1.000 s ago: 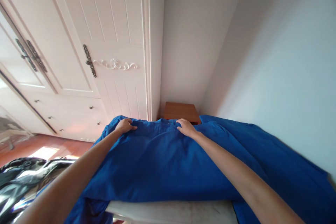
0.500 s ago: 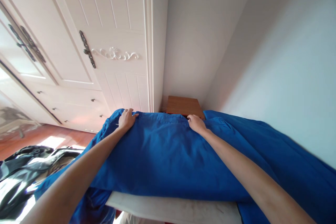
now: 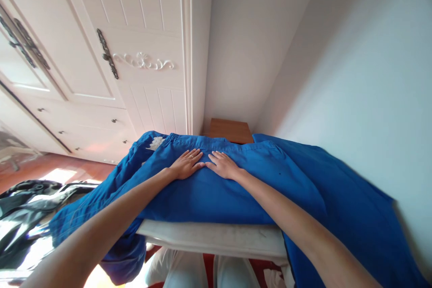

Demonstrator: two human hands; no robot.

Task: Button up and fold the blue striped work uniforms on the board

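I'm seeing my left hand [image 3: 186,164] and right hand [image 3: 222,164] palm-down on the blue cloth garment [image 3: 216,202], grip spread flat on both, nothing clasped. Thumb tips meet or nearly so (can't tell if touching). Garment lies draped over the pale, fabric-covered board [image 3: 216,236], hanging down at both sides, fairly smooth below the hands, bunched on the left. Beyond it, I've got a brown wooden cabinet [image 3: 230,130]; white panelled wardrobe [image 3: 145,18] ahead-left.
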